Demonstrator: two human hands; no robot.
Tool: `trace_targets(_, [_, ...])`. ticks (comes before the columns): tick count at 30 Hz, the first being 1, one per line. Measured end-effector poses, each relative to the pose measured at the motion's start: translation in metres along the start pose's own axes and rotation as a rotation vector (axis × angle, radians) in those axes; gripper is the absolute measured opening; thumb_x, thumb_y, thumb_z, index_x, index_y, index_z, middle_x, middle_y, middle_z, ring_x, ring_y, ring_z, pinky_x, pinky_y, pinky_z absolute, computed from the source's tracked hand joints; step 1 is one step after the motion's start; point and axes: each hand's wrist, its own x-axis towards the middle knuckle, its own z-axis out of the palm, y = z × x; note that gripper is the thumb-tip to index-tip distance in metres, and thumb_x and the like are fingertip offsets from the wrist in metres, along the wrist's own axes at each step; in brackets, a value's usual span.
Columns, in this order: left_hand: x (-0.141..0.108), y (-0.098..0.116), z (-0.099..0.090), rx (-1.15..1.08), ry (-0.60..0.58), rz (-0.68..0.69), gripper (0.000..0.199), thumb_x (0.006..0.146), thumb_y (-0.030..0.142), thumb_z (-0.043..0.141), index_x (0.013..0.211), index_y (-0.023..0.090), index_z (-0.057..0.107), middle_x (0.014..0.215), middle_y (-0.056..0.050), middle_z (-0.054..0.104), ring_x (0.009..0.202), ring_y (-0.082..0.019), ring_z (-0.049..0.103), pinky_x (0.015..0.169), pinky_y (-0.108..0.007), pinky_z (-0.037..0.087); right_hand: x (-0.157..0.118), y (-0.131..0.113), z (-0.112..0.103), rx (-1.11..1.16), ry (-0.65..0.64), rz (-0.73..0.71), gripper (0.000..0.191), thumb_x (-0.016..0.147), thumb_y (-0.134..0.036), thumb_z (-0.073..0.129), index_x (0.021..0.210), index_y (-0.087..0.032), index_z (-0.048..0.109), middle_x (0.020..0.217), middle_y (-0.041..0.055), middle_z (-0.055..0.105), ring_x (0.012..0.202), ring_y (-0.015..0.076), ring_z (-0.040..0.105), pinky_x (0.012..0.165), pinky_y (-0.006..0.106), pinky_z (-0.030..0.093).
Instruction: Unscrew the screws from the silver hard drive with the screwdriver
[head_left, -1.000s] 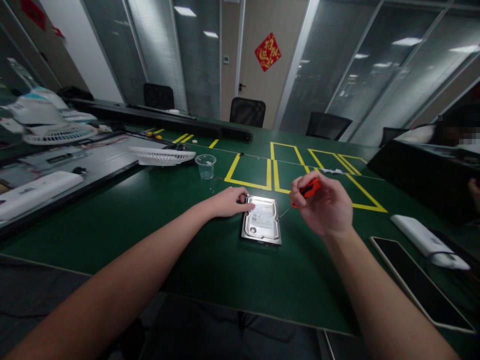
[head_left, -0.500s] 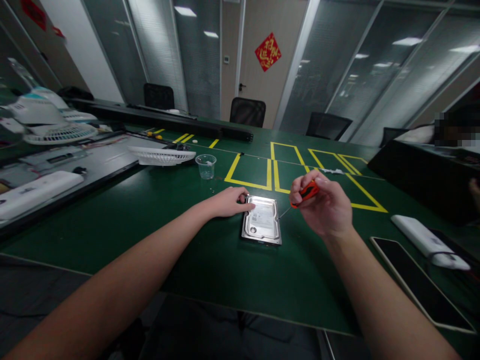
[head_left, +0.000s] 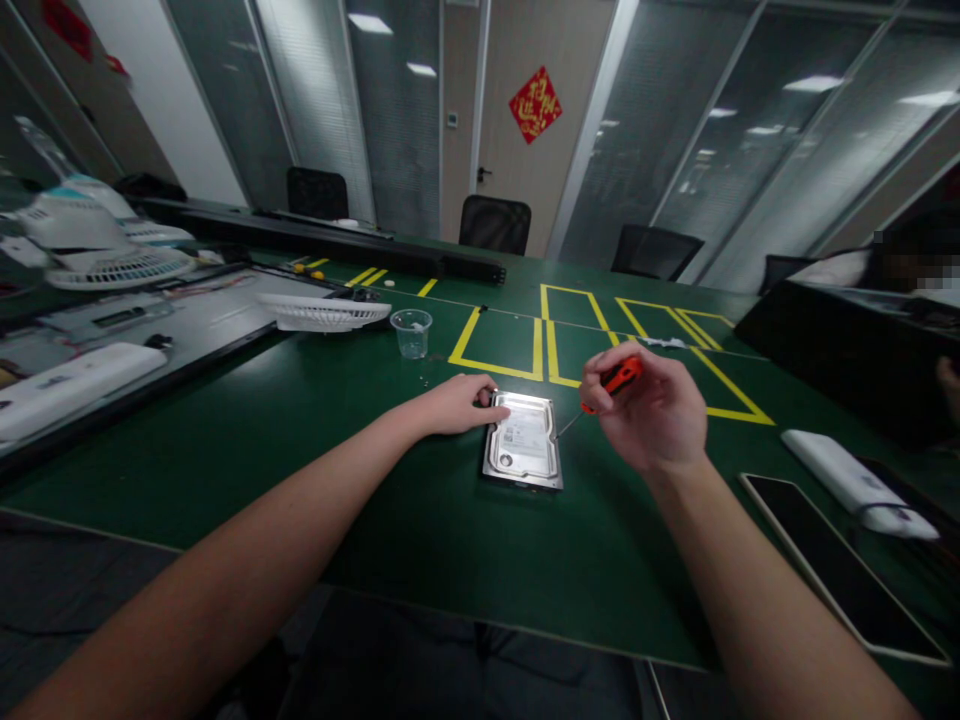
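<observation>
Where the counter (head_left: 420, 565) is nearest the person, a silver hard drive (head_left: 523, 440) lies flat, label side up, between the two hands. The left hand (head_left: 463, 403) has its grip on the drive's far left corner, thumb on the top plate and fingers at the edge. The right hand (head_left: 651, 408) is clenched around the red-and-black handle of a screwdriver (head_left: 622, 378), held at a slant; its thin shaft reaches the drive's right edge. Whether the tip is seated in a screw cannot be determined at this size.

Beyond the left hand stands a clear plastic cup (head_left: 412, 336), with small specks on the surface just before it. A white fan grille (head_left: 322, 313) is noted to the cup's left. Yellow tape (head_left: 538, 352) marks rectangles past the drive. At right, near the forearm, lie a dark-screened device (head_left: 844, 565) and a white elongated unit (head_left: 859, 482). Black chairs (head_left: 495, 223) line the far side.
</observation>
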Motion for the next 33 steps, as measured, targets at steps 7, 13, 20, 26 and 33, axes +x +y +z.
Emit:
trace_targets(7, [-0.0005, 0.0000, -0.0006, 0.005, 0.000, -0.012, 0.067, 0.085, 0.073, 0.056, 0.125, 0.019, 0.061, 0.108, -0.008, 0.069, 0.092, -0.023, 0.063, 0.072, -0.031, 0.043, -0.0008, -0.0024, 0.0015, -0.001, -0.008, 0.026, 0.031, 0.089, -0.041, 0.053, 0.077, -0.019, 0.072, 0.074, 0.0053, 0.062, 0.058, 0.0136, 0.048, 0.058, 0.031, 0.038])
trace_targets(13, [-0.0012, 0.0008, -0.0016, 0.005, -0.008, -0.009, 0.066, 0.085, 0.072, 0.056, 0.125, 0.019, 0.060, 0.107, -0.008, 0.070, 0.091, -0.023, 0.063, 0.072, -0.031, 0.042, -0.0009, -0.0031, 0.0049, -0.047, 0.011, 0.026, 0.023, 0.086, -0.040, 0.058, 0.072, -0.022, 0.063, 0.071, 0.0030, 0.057, 0.063, 0.0157, 0.053, 0.060, 0.031, 0.042])
trace_targets(20, [-0.0003, 0.0010, -0.0002, 0.008, 0.002, 0.014, 0.062, 0.086, 0.068, 0.057, 0.122, 0.018, 0.061, 0.102, -0.008, 0.070, 0.087, -0.022, 0.063, 0.072, -0.032, 0.042, -0.0012, -0.0006, 0.0050, -0.021, 0.030, 0.012, 0.012, 0.083, -0.031, 0.063, 0.077, -0.023, 0.056, 0.074, 0.0005, 0.062, 0.058, 0.0129, 0.054, 0.055, 0.028, 0.040])
trace_targets(26, [0.0002, -0.0009, 0.0007, 0.001, -0.004, 0.015, 0.061, 0.087, 0.069, 0.057, 0.122, 0.019, 0.060, 0.102, -0.007, 0.070, 0.087, -0.022, 0.062, 0.071, -0.031, 0.042, -0.0016, -0.0003, 0.0038, -0.003, 0.026, 0.049, 0.011, 0.087, -0.031, 0.061, 0.080, -0.023, 0.056, 0.076, 0.0001, 0.064, 0.052, 0.0096, 0.046, 0.051, 0.027, 0.033])
trace_targets(33, [-0.0004, -0.0009, -0.0005, 0.002, -0.008, 0.002, 0.064, 0.086, 0.071, 0.056, 0.124, 0.019, 0.060, 0.105, -0.008, 0.069, 0.089, -0.022, 0.062, 0.071, -0.031, 0.042, -0.0005, -0.0020, 0.0027, -0.027, -0.006, 0.026, 0.029, 0.090, -0.044, 0.054, 0.078, -0.021, 0.066, 0.075, 0.0044, 0.063, 0.056, 0.0121, 0.046, 0.056, 0.030, 0.037])
